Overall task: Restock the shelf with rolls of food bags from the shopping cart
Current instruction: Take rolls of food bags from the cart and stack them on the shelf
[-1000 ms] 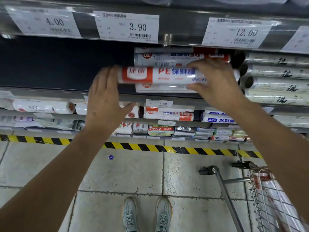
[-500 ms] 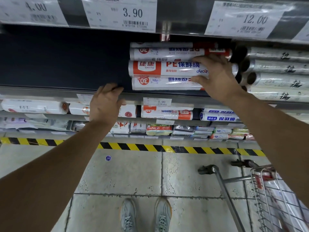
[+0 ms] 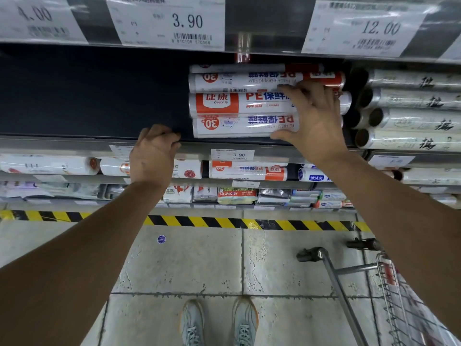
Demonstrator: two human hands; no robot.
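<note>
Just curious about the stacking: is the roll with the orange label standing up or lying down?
Lying down: the roll lies sideways, stacked on a lower roll on the shelf.

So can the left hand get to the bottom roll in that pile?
Probably yes. The left hand holds the shelf edge just beside the bottom roll, with only bare shelf between. The right hand covers just its far end.
</note>
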